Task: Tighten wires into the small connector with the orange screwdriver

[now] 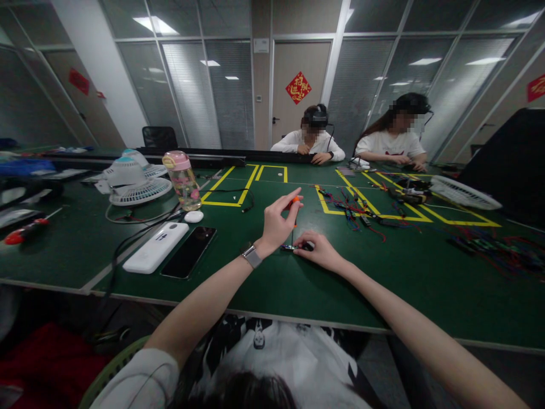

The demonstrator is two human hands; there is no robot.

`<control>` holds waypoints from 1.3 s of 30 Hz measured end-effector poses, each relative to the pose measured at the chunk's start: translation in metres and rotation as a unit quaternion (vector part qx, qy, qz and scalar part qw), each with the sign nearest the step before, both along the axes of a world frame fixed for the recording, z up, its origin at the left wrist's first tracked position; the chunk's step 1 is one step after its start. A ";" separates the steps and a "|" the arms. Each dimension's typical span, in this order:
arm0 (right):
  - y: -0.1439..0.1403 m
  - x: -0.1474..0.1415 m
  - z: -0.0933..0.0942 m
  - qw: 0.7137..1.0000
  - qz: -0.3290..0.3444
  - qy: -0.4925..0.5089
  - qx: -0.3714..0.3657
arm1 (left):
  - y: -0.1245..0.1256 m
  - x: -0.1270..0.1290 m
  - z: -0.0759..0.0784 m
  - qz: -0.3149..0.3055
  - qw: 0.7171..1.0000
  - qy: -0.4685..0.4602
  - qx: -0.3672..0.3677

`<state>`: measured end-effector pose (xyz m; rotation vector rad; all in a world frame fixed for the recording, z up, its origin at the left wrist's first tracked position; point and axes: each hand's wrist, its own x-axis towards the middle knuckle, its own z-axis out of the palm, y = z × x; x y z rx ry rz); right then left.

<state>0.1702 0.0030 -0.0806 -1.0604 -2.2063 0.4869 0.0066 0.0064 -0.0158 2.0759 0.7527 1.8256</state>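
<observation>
Gripping an orange screwdriver (293, 207) upright, left hand (276, 224) closed around its handle, right hand (319, 250) pinching a small part (290, 247) on the green desk (264, 284), tip on it.

Taking the small part (293, 247) pinned on the green table (264, 284) as landmark: bare table surface lay between it and the near edge, unobstructed. To its left, a black phone (189, 251) and a white power bank (155, 247) lay side by side, with a dark cable (140, 233) running beside them. Farther left and behind stood a pink bottle (184, 180) and a white desk fan (134, 182). Behind and to the right, a tangle of coloured wires (357, 211) covered the yellow-taped area. Directly right, the surface was open up to further wiring (494, 247) near the far right edge.
</observation>
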 end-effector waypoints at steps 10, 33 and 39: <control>0.002 0.001 -0.002 1.000 0.001 0.002 -0.004 | -0.003 -0.001 0.003 0.011 1.000 0.017 0.005; 0.001 0.001 -0.001 1.000 0.005 -0.006 -0.003 | -0.004 0.000 0.008 0.060 0.996 0.040 0.048; 0.000 0.001 0.000 1.000 0.002 -0.005 -0.002 | -0.003 -0.002 0.007 0.047 0.997 0.038 0.037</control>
